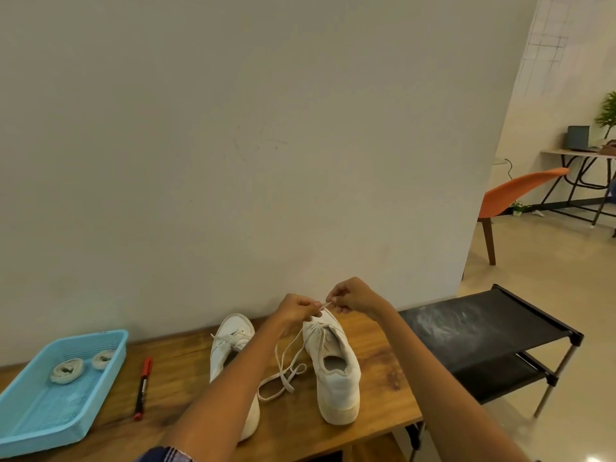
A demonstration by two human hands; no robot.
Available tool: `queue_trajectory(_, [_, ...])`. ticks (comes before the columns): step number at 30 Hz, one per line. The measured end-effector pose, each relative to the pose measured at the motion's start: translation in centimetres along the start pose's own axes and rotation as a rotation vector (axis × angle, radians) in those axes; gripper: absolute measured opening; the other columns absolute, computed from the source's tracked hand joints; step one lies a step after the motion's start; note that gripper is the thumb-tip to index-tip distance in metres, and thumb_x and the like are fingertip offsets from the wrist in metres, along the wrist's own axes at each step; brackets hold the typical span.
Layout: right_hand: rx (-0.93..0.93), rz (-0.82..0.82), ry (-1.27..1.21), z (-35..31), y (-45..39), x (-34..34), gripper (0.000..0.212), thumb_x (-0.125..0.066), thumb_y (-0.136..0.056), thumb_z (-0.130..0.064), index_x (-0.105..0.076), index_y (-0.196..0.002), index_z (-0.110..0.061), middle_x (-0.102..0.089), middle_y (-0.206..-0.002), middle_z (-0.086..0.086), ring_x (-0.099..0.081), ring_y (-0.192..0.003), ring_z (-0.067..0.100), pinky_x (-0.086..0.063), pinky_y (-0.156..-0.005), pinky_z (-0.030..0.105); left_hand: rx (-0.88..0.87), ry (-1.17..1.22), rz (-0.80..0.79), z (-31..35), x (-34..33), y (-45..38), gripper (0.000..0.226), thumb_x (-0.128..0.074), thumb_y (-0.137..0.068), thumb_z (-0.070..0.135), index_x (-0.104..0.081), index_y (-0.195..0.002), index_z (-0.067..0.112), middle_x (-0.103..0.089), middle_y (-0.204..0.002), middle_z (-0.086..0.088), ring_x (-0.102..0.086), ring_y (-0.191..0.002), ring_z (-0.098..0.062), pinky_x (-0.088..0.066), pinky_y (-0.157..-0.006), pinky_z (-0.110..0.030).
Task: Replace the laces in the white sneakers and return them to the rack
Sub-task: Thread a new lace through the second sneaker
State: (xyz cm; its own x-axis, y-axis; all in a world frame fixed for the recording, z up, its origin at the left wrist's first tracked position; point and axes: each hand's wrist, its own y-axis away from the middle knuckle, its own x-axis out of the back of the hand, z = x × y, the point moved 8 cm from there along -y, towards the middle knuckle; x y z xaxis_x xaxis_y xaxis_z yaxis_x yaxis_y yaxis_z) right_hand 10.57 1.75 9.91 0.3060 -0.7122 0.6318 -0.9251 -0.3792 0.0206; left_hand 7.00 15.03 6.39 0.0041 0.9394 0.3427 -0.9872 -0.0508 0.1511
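Note:
Two white sneakers stand on the wooden table (383, 388), toes toward the wall. The right sneaker (336, 371) has a loose white lace (283, 375) trailing from its front eyelets onto the table between the shoes. My left hand (296, 311) and my right hand (353, 296) meet above its toe, and both pinch the lace there. The left sneaker (230, 345) still carries a tied lace and is partly hidden under my left forearm.
A light blue tray (20, 425) at the table's left holds two rolled laces (66, 370). A red marker (143, 383) lies beside it. A black two-tier shoe rack (490, 331) stands right of the table. An orange chair (516, 191) is farther back.

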Motion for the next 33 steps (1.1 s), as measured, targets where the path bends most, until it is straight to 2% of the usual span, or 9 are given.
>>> queue_trajectory(4, [0.043,0.043,0.093,-0.6,-0.4,-1.2,0.017,-0.054,-0.089,0.005,-0.068,-0.097,0.006,-0.060,-0.065,0.001,-0.057,-0.051,0.004,-0.047,-0.051,0.009,0.000,0.064,0.020,-0.4,-0.8,-0.4,0.023,-0.060,-0.090,0.008,-0.066,-0.109,-0.005,-0.066,-0.092,-0.018,-0.062,-0.075,-0.021,-0.056,-0.078,-0.032])
queue_trajectory(7, [0.019,0.128,0.066,0.5,-0.8,-1.6,0.019,-0.054,-0.087,0.006,-0.067,-0.100,0.004,-0.068,-0.082,0.013,-0.060,-0.059,0.011,-0.052,-0.059,0.014,0.042,0.098,0.077,-0.8,-0.8,-0.9,0.019,-0.060,-0.090,0.005,-0.066,-0.103,-0.007,-0.063,-0.082,-0.016,-0.061,-0.070,-0.024,-0.057,-0.081,-0.040])
queue_trajectory(12, [-0.107,0.018,0.434,2.8,-0.5,-4.2,0.011,-0.052,-0.091,-0.013,-0.054,-0.080,-0.016,-0.048,-0.078,-0.003,-0.045,-0.069,0.008,-0.040,-0.064,0.015,0.057,-0.074,0.247,-1.4,-0.3,-1.2,0.019,-0.052,-0.094,0.008,-0.061,-0.078,0.003,-0.059,-0.076,-0.011,-0.055,-0.061,-0.018,-0.046,-0.063,-0.028])
queue_trajectory(14, [-0.172,-0.021,0.591,3.7,0.0,-5.5,0.011,-0.046,-0.095,-0.020,-0.055,-0.098,-0.014,-0.046,-0.087,0.000,-0.045,-0.081,0.013,-0.040,-0.074,0.023,0.047,-0.117,0.355,-1.9,-0.2,-1.3,0.019,-0.050,-0.095,0.012,-0.065,-0.086,0.002,-0.064,-0.088,-0.013,-0.053,-0.075,-0.018,-0.036,-0.065,-0.024])
queue_trajectory(16, [-0.200,0.061,0.609,4.3,0.2,-6.4,0.010,-0.045,-0.095,-0.018,-0.053,-0.097,-0.012,-0.046,-0.086,0.001,-0.045,-0.082,0.015,-0.041,-0.072,0.025,0.065,-0.058,0.410,-2.6,-1.0,-1.2,0.019,-0.050,-0.095,0.012,-0.066,-0.094,0.001,-0.067,-0.098,-0.014,-0.057,-0.084,-0.023,-0.036,-0.068,-0.024])
queue_trajectory(19, [-0.214,0.227,0.519,5.6,0.2,-6.9,0.022,-0.045,-0.097,-0.012,-0.044,-0.074,-0.015,-0.047,-0.078,0.000,-0.045,-0.069,0.011,-0.042,-0.066,0.021,0.060,-0.059,0.396,-3.4,-3.3,-1.5,0.013,-0.055,-0.092,0.010,-0.066,-0.086,0.008,-0.066,-0.090,-0.011,-0.058,-0.083,-0.022,-0.041,-0.069,-0.027])
queue_trajectory(24, [-0.282,0.437,-0.010,8.3,0.4,-5.4,0.021,-0.049,-0.085,-0.004,-0.063,-0.069,0.000,-0.050,-0.064,0.007,-0.035,-0.053,0.011,-0.025,-0.045,0.019,0.029,-0.157,0.418,-4.5,-5.2,-1.6,0.017,-0.053,-0.091,0.008,-0.063,-0.077,0.009,-0.057,-0.075,-0.001,-0.053,-0.075,-0.017,-0.036,-0.060,-0.025])
queue_trajectory(27, [-0.322,0.464,-0.176,9.3,0.4,-5.5,0.021,-0.051,-0.080,-0.001,-0.063,-0.065,0.007,-0.046,-0.058,0.017,-0.037,-0.058,0.015,-0.027,-0.049,0.025,0.068,-0.215,0.459,-4.4,-5.6,-1.3,0.027,-0.046,-0.091,0.007,-0.051,-0.066,0.013,-0.052,-0.069,0.002,-0.051,-0.075,-0.018,-0.035,-0.058,-0.027])
queue_trajectory(33, [-0.348,0.472,-0.264,10.1,0.2,-5.8,0.019,-0.055,-0.081,-0.004,-0.069,-0.078,0.009,-0.055,-0.065,0.021,-0.045,-0.066,0.019,-0.032,-0.058,0.028,0.104,-0.389,0.473,-3.4,-5.9,-0.9,0.028,-0.039,-0.097,0.010,-0.065,-0.105,0.002,-0.066,-0.107,-0.013,-0.060,-0.096,-0.024,-0.040,-0.073,-0.026])
